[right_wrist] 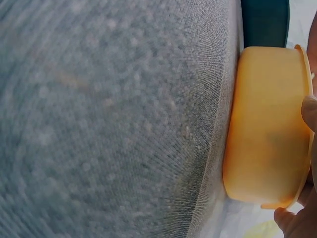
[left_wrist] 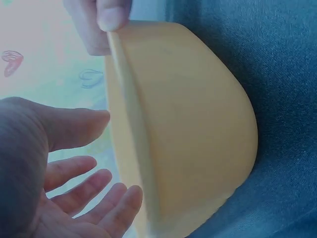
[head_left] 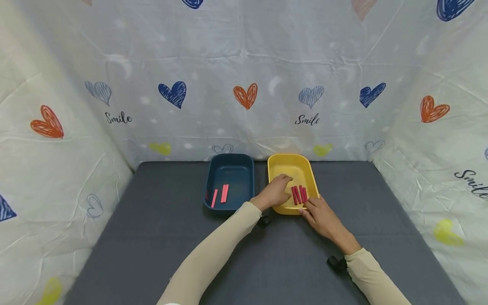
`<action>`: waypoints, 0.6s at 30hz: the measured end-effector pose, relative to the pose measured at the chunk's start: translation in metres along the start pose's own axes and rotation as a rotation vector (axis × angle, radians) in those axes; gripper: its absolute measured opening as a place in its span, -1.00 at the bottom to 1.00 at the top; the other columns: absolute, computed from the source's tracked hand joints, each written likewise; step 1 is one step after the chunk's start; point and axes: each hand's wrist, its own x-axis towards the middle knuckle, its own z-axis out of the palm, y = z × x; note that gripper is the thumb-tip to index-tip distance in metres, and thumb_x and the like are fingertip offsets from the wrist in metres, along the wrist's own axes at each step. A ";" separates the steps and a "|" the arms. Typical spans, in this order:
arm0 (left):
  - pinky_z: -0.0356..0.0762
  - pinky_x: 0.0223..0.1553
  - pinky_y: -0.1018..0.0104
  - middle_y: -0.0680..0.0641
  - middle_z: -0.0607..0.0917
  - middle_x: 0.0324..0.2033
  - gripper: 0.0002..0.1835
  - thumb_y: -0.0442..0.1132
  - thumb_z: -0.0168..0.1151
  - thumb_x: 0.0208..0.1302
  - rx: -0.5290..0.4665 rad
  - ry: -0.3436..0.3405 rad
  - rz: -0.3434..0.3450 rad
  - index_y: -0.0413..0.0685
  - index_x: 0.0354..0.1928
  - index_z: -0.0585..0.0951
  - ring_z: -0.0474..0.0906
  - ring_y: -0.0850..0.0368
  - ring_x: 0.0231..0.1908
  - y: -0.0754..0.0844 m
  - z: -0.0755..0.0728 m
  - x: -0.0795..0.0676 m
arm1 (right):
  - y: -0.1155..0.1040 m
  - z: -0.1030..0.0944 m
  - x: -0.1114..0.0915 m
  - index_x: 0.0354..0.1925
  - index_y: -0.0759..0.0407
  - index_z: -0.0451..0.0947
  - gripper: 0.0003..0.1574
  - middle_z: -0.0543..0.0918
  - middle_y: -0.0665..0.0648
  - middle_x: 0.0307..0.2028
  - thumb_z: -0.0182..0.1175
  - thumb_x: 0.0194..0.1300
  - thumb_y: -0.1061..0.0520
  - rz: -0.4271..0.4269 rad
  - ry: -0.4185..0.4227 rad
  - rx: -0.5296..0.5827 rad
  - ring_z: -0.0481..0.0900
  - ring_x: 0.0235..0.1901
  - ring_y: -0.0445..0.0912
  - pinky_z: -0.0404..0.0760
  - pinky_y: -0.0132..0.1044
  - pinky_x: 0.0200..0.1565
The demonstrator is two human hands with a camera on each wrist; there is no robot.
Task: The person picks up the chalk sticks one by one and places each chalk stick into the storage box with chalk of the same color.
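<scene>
Toward the table's far edge stands a yellow tray [head_left: 293,162] with several dark red sticks [head_left: 299,195] lying side by side in it. My left hand [head_left: 274,191] reaches over its left rim, fingers loosely spread above the inside and nothing between them. In the left wrist view, the left hand [left_wrist: 79,183] shows its relaxed fingers beside the rim. My right hand [head_left: 320,216] grips the tray's near right corner, thumb at the front rim and fingers over the side. The right wrist view shows this thumb [right_wrist: 310,113] against the rim.
Left of the yellow tray is a dark blue tray [head_left: 232,161], holding a few light pink sticks [head_left: 225,193]. Both stand on a grey cloth-covered table [head_left: 171,228]. A white curtain [head_left: 213,51] printed with hearts hangs behind and at the sides.
</scene>
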 end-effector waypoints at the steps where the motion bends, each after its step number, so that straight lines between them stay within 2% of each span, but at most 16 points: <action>1: 0.34 0.38 0.17 -0.11 0.41 0.35 -0.40 -0.16 0.23 0.35 0.004 0.009 0.007 -0.10 0.39 0.37 0.36 0.01 0.35 0.000 -0.002 -0.003 | 0.000 0.000 0.000 -0.32 0.07 0.55 -0.79 0.55 0.05 -0.31 0.18 0.40 -0.02 -0.002 0.001 -0.001 0.55 -0.18 0.01 0.37 0.27 0.26; 9: 0.35 0.37 0.11 -0.11 0.40 0.36 -0.40 -0.07 0.18 0.40 -0.024 0.080 0.055 -0.10 0.40 0.35 0.36 -0.01 0.35 0.000 -0.016 -0.028 | 0.000 0.000 0.001 -0.31 0.07 0.55 -0.79 0.56 0.05 -0.30 0.20 0.38 -0.02 -0.005 0.003 -0.008 0.56 -0.17 0.02 0.35 0.29 0.26; 18: 0.33 0.39 0.08 -0.08 0.37 0.39 -0.38 -0.01 0.16 0.40 -0.030 0.146 0.051 -0.05 0.42 0.33 0.31 0.00 0.38 -0.008 -0.028 -0.054 | -0.001 0.002 0.004 -0.24 0.12 0.58 -0.76 0.59 0.08 -0.25 0.17 0.40 -0.03 0.000 -0.004 -0.012 0.56 -0.10 0.04 0.33 0.31 0.27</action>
